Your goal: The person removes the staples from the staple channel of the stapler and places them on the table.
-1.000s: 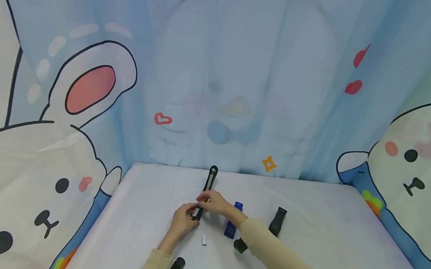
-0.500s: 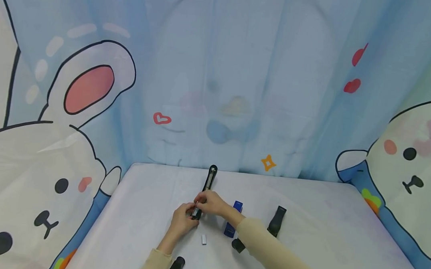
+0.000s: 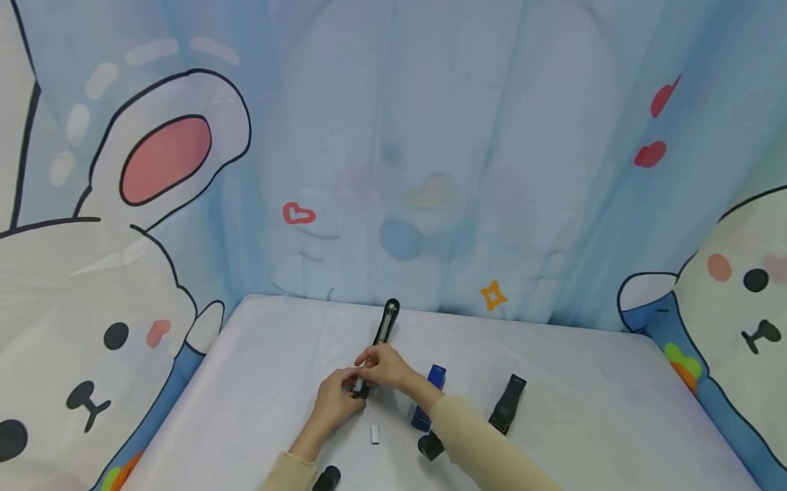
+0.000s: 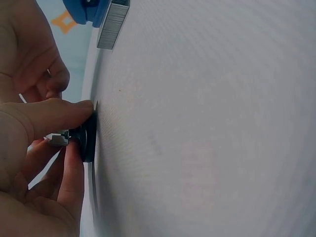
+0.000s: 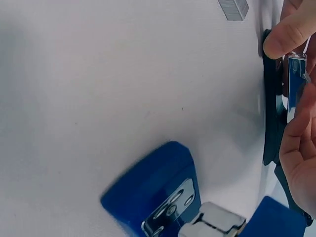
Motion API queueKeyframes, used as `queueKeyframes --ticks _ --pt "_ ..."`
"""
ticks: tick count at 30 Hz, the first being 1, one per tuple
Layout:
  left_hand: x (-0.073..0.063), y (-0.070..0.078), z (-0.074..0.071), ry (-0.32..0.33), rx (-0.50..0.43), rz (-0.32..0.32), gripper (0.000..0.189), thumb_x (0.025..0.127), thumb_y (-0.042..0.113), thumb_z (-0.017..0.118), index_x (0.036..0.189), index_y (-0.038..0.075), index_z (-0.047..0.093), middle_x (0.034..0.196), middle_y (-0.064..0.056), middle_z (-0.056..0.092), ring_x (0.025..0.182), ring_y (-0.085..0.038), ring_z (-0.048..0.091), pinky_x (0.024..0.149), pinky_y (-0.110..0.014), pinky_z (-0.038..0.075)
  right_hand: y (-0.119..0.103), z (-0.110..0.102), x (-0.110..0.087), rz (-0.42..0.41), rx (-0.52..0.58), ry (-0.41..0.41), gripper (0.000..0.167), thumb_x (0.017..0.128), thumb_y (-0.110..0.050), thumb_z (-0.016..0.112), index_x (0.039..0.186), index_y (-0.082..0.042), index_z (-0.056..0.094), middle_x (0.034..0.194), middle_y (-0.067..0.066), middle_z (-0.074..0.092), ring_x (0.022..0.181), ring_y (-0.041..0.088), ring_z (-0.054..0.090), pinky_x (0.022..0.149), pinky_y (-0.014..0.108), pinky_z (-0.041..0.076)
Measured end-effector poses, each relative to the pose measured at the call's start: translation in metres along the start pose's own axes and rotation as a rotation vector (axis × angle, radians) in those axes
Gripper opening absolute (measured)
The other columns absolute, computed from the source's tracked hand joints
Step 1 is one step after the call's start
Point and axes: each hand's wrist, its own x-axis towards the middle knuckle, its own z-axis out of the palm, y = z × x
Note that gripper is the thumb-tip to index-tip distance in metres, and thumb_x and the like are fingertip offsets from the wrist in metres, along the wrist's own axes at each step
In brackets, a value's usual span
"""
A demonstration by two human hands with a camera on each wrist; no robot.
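A black stapler (image 3: 388,320) lies unfolded on the table, its metal magazine (image 5: 296,79) exposed. My left hand (image 3: 335,405) grips the near end; in the left wrist view its thumb (image 4: 74,112) presses the edge of the dark base (image 4: 89,138). From the other side my right hand (image 3: 391,370) reaches in, its curled fingers holding the stapler at the magazine. Between the fingertips the exact contact is hidden. A small silver strip of staples (image 3: 375,435) sits on the table nearer me, also seen as a staple strip (image 4: 113,24) in the left wrist view.
A blue stapler (image 3: 437,378) lies to the right, partly behind my right forearm; up close the blue stapler (image 5: 168,187) fills the lower right wrist view. Farther right is another black stapler (image 3: 508,404). Dark rounded objects (image 3: 431,446) show beside the sleeves. A printed curtain (image 3: 436,167) hangs behind the table.
Both hands stay at the black stapler. The right hand's fingers shift slightly along the magazine and its forearm edges left. The whole view also drifts a little.
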Motion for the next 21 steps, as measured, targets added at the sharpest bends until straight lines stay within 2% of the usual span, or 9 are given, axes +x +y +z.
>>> queueKeyframes --ticks 7,16,19,21 --pt "0.0 0.0 0.001 0.004 0.018 0.016 0.047 0.067 -0.006 0.082 0.112 -0.002 0.067 0.102 -0.016 0.063 0.098 -0.033 0.063 0.078 -0.036 0.056 -0.002 -0.002 -0.004 -0.016 0.068 -0.006 0.016 0.087 0.001 0.068 0.102 0.008 0.068 0.067 -0.002 0.057 0.059 0.007 0.055 0.055 0.019 0.043" --pt "0.001 -0.003 0.002 0.002 0.02 0.04 0.054 0.065 -0.007 0.082 0.117 -0.003 0.066 0.101 -0.015 0.063 0.098 -0.033 0.065 0.076 -0.032 0.055 -0.004 -0.009 -0.014 -0.019 0.124 0.015 0.021 0.087 0.003 0.066 0.107 0.009 0.066 0.076 0.004 0.065 0.068 0.018 0.063 0.061 0.023 0.051" --pt "0.001 -0.004 0.002 0.007 0.007 0.054 0.054 0.065 -0.008 0.079 0.118 -0.004 0.066 0.101 -0.016 0.063 0.098 -0.033 0.066 0.077 -0.03 0.055 -0.006 -0.014 -0.02 -0.026 0.119 -0.017 0.02 0.088 0.001 0.066 0.107 0.009 0.066 0.073 0.008 0.065 0.063 0.015 0.06 0.058 0.023 0.049" --pt "0.002 -0.005 0.001 0.018 0.005 0.068 0.054 0.066 -0.009 0.077 0.118 -0.005 0.066 0.1 -0.016 0.064 0.097 -0.033 0.066 0.077 -0.03 0.054 -0.008 -0.016 -0.026 -0.017 0.11 -0.076 0.019 0.088 0.001 0.067 0.106 0.008 0.067 0.071 0.01 0.065 0.06 0.012 0.056 0.056 0.022 0.045"
